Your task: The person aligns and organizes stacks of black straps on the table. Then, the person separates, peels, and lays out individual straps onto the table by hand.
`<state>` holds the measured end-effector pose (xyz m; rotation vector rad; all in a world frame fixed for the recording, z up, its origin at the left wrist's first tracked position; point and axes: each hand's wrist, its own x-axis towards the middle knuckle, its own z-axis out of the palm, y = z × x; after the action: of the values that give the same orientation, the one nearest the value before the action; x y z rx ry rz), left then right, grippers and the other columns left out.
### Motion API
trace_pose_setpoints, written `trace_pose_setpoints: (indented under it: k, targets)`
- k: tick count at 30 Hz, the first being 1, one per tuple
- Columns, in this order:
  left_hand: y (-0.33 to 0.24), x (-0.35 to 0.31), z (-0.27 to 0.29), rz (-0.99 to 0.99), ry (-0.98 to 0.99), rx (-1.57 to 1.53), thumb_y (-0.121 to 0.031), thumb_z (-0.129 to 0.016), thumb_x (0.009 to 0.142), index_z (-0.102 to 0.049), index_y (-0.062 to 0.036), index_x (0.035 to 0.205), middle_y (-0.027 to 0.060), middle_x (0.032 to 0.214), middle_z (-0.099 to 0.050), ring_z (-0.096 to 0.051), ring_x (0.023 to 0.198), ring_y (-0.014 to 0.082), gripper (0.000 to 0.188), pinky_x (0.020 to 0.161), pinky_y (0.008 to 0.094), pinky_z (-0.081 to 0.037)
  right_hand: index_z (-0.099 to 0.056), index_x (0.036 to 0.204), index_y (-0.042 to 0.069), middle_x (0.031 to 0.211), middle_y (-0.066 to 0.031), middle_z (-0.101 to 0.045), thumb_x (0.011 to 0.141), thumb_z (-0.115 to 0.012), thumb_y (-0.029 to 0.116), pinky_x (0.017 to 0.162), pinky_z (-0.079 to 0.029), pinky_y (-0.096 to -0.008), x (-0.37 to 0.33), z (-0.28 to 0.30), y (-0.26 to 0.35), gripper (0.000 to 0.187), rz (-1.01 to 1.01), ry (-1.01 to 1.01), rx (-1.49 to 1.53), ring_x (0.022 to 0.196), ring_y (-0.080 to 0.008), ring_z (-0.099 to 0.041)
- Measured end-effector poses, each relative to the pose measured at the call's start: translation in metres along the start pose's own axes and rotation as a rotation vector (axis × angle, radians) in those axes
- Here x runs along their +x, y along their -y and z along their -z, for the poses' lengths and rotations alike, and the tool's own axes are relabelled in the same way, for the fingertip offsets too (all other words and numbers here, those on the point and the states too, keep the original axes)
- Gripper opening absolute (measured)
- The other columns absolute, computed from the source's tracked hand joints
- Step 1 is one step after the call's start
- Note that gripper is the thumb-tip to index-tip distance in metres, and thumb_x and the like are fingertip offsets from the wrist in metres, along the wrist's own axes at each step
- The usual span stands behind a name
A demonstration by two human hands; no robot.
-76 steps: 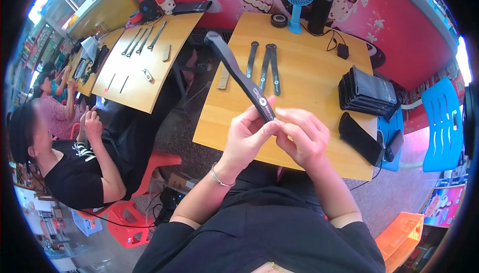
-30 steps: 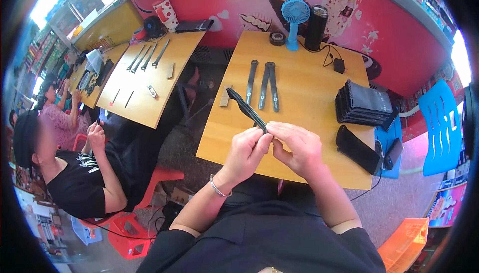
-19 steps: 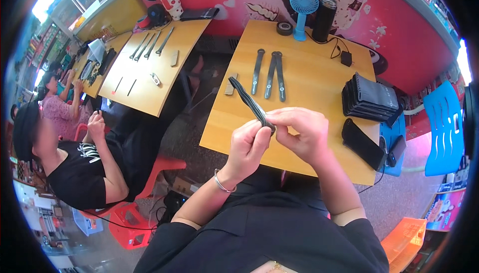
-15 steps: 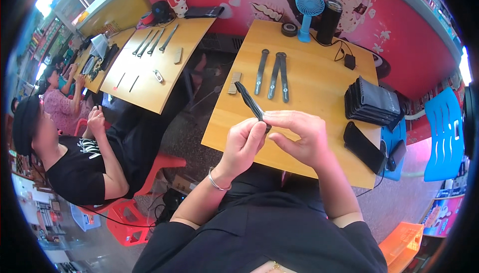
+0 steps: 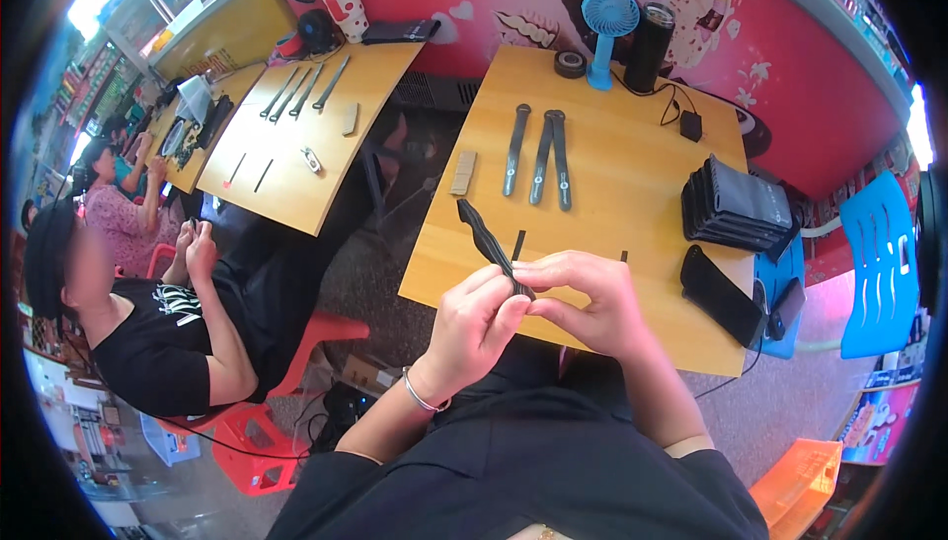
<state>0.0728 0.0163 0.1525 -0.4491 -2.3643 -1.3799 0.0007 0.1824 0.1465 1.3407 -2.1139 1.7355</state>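
Observation:
A long, narrow black strap [image 5: 483, 236], folded or layered along its length, slants up and to the left above the near edge of the table. My left hand [image 5: 474, 326] is closed round its lower end. My right hand [image 5: 591, 305] pinches the same end between thumb and fingers, touching the left fingertips. What lies between the fingertips is hidden. Beyond my hands, three dark grey straps [image 5: 514, 150] with rounded ends rest on the wooden table [image 5: 612, 160]. A short thin black strip [image 5: 518, 245] shows just behind the held strap, and another strip end [image 5: 624, 257] sticks out behind my right hand.
A small brown block [image 5: 462, 173] lies at the table's left. Stacked black pouches [image 5: 736, 202] and a loose black pouch [image 5: 722, 293] are on the right. A blue fan [image 5: 606, 32] and a black bottle [image 5: 650, 48] stand at the back. A co-worker [image 5: 148, 313] sits left.
Both hands have come down and nearer to me with the strap. My right fingers have closed from a spread position into a pinch. The thin strips on the table now show.

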Motion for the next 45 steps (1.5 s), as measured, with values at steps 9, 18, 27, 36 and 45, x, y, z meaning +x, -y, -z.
trace_pose_setpoints:
  k: [9,18,27,36,45]
  targets:
    - [0.009,-0.010,-0.007,-0.042,-0.020,0.035,-0.013,-0.054,0.092,-0.056,0.0003,0.078,0.0117,0.072,-0.051,-0.051,0.062,0.0285,0.019,0.056,0.0342,-0.042,-0.069,0.102,0.001,0.101,-0.0119,-0.070,0.073,-0.074,0.002,0.081,-0.053,-0.0313,-0.011,-0.004,0.004,0.029,-0.086,-0.015,0.071,0.094,-0.0247,-0.068]
    - [0.010,-0.010,0.003,0.067,0.076,-0.085,-0.008,-0.054,0.090,-0.057,0.0018,0.074,0.0103,0.067,-0.052,-0.053,0.059,0.0250,0.018,0.054,0.0322,-0.042,-0.065,0.105,0.002,0.098,-0.0125,-0.069,0.076,-0.070,0.002,0.078,-0.054,-0.0334,-0.019,-0.008,0.009,0.030,-0.108,0.016,0.018,0.088,-0.0263,-0.068]
    - [0.009,-0.006,0.003,0.104,0.114,-0.103,-0.007,-0.054,0.090,-0.057,0.0029,0.075,0.0098,0.066,-0.051,-0.053,0.059,0.0240,0.018,0.054,0.0316,-0.043,-0.065,0.102,0.003,0.098,-0.0120,-0.069,0.075,-0.069,0.003,0.077,-0.055,-0.0330,-0.019,-0.009,0.006,0.027,-0.054,-0.028,-0.084,0.086,-0.0262,-0.068]
    - [0.013,-0.007,0.000,0.063,0.094,-0.041,-0.008,-0.054,0.090,-0.055,0.0014,0.075,0.0107,0.067,-0.050,-0.051,0.059,0.0272,0.018,0.053,0.0341,-0.041,-0.064,0.103,0.003,0.096,-0.0120,-0.069,0.076,-0.069,0.004,0.074,-0.055,-0.0333,-0.017,-0.007,0.006,0.027,-0.051,0.008,-0.127,0.085,-0.0271,-0.068]
    - [0.018,-0.008,-0.011,-0.010,0.014,0.029,-0.004,-0.056,0.086,-0.056,0.0012,0.078,0.0112,0.069,-0.049,-0.050,0.059,0.0278,0.009,0.053,0.0346,-0.041,-0.061,0.109,0.004,0.091,-0.0127,-0.068,0.074,-0.068,-0.001,0.072,-0.055,-0.0334,-0.015,-0.013,0.008,0.036,0.048,-0.026,-0.238,0.083,-0.0272,-0.068]
